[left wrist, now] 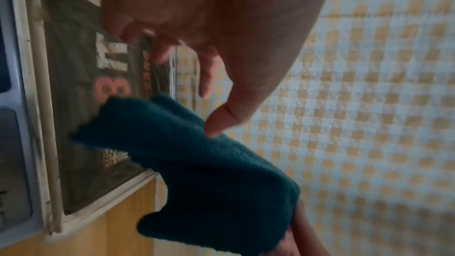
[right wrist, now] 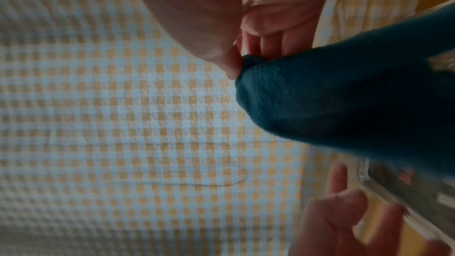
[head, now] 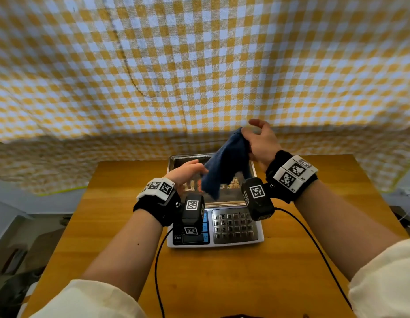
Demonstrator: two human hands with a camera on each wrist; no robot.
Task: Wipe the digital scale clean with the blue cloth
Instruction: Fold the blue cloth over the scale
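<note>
1. Head view: the right hand (head: 260,143) is pinching the top corner of the blue cloth (head: 224,166) just right of centre frame, holding it up in the air. The cloth is hanging as a long, loose strip, its long axis running down and leftward from that pinch, over the steel pan of the digital scale (head: 236,228), which is sitting on the wooden table (head: 291,260) at mid-frame. The left hand (head: 188,172) is lying just left of the cloth's lower part, fingers relaxed and reaching toward it; I cannot tell from here whether it is touching. It is the nearer hand to the free end, so I judge that the coming move is turning on that short gap to its right.

2. Left wrist view: the left hand's fingers (left wrist: 209,73) are hanging spread and holding nothing, with the thumb tip just touching the cloth's upper edge. The cloth, a dark teal-blue fleecy fabric, is crossing the frame from centre left to lower right, above the dark, printed pan of the scale.

3. Right wrist view: the thumb and fingertips (right wrist: 256,46) are pinching the bunched corner at upper centre; the cloth is trailing to the right edge. The left hand is showing blurred at lower right.
</note>
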